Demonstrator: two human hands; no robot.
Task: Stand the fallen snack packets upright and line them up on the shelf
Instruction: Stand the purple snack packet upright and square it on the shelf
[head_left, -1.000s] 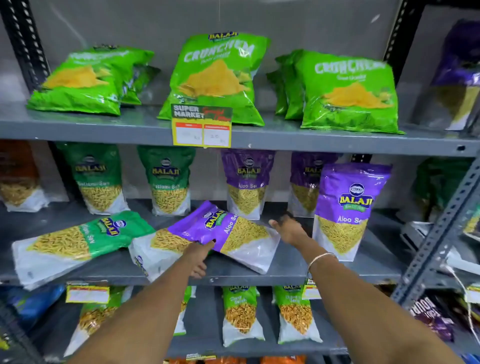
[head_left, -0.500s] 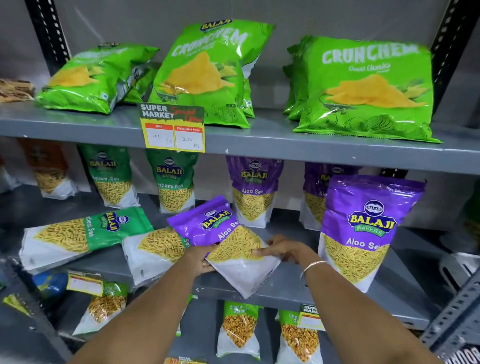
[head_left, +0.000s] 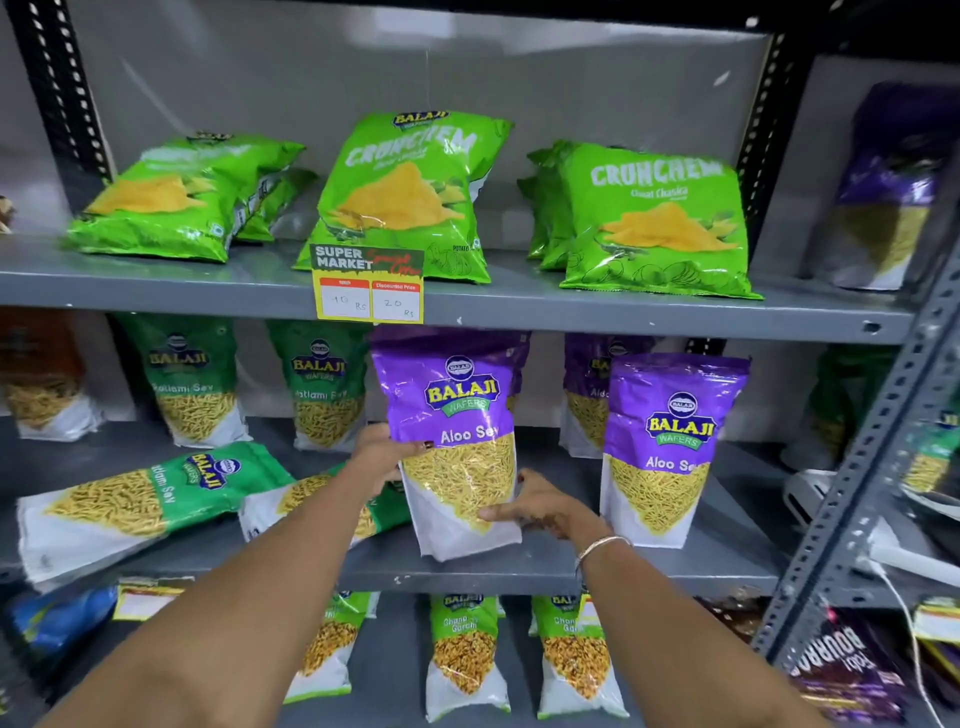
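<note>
A purple Aloo Sev packet (head_left: 451, 415) stands upright at the front of the middle shelf (head_left: 561, 569). My left hand (head_left: 382, 451) grips its left edge and my right hand (head_left: 540, 506) grips its lower right corner. A second purple Aloo Sev packet (head_left: 670, 447) stands upright to its right. Two green Ratlami Sev packets lie fallen to the left: one (head_left: 130, 504) flat at the far left, the other (head_left: 311, 499) partly hidden behind my left forearm.
Upright green and purple packets line the back of the middle shelf. Green Crunchem bags (head_left: 405, 197) sit on the top shelf behind a price tag (head_left: 369, 291). Chana packets (head_left: 465, 660) stand on the lower shelf. A metal upright (head_left: 862, 467) borders the right side.
The purple packet was lying tilted on the shelf; both hands took hold of it and raised it upright. The view moved closer and up.
</note>
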